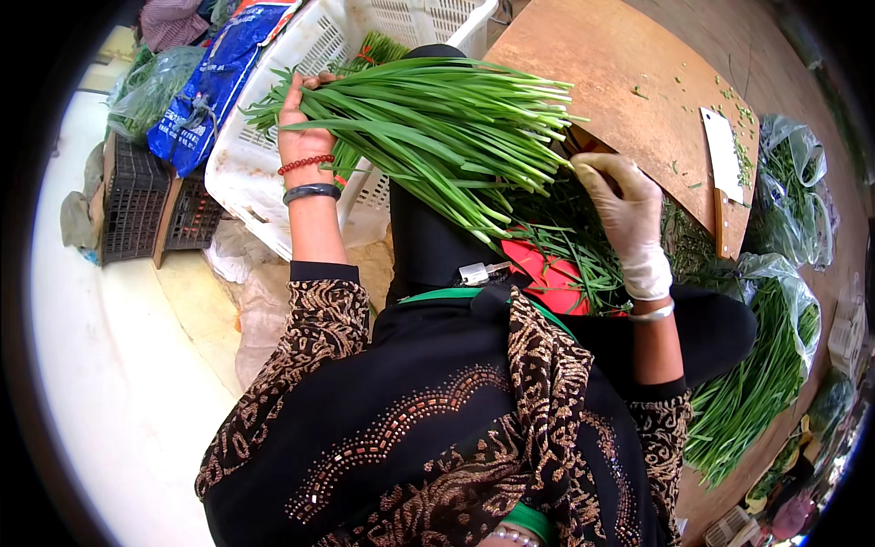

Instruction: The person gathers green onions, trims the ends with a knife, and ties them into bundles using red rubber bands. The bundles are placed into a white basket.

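Observation:
My left hand (306, 126), bare with a red bead bracelet and a dark bangle, grips a fanned bunch of garlic chives (437, 126) near the leafy end. The pale stem ends point right, towards my right hand (618, 205). That hand wears a thin whitish glove. Its thumb and forefinger pinch the tip of one stem at the bunch's edge. Below the stems, loose green trimmings (581, 263) lie over a red surface (536, 267) between my legs. Beneath the bunch, part of a white plastic crate (236, 154) shows, with tied chives (383, 48) inside.
A cleaver (721, 157) lies on a wooden board (601, 55) with chopped green bits, ahead to the right. Plastic bags of greens (786, 314) stand at the right. A blue printed sack (208, 89) leans by the crate; black crates (137, 198) stand at the left.

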`<state>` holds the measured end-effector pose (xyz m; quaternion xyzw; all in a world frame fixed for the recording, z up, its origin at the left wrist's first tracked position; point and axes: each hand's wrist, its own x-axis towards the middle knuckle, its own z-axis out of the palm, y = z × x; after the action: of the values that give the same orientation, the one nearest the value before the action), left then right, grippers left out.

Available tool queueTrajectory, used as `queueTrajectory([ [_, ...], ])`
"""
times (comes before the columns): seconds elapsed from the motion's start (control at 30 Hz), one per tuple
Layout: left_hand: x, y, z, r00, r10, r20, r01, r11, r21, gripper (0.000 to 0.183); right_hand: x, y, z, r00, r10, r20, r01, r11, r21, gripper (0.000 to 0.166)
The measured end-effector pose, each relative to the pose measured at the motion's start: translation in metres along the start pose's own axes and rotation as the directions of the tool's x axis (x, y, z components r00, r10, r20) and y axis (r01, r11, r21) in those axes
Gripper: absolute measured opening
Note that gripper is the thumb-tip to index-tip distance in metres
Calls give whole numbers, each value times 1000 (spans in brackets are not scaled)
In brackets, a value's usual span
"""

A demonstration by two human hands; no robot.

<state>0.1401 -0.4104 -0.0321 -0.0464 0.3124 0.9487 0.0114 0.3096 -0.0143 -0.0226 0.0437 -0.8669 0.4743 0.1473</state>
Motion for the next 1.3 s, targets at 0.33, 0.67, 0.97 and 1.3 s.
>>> queueTrajectory([
  [0.33,-9,3,12,993,39,109,-37,999,-19,25,-30,-45,52,897,-324,300,399,885,-240,25],
  [0.67,-10,-2,27,990,32,137,-15,992,-127,21,-1,-43,61,901,-392,187,433,847,-308,51],
  [0.97,-10,1,6,979,21,204,6,991,-131,20,-6,-46,53,920,-390,-43,386,918,-89,33],
  [1.3,-14,-2,22,992,57,114,-39,988,-153,21,37,-26,50,927,-346,145,374,819,-435,45],
])
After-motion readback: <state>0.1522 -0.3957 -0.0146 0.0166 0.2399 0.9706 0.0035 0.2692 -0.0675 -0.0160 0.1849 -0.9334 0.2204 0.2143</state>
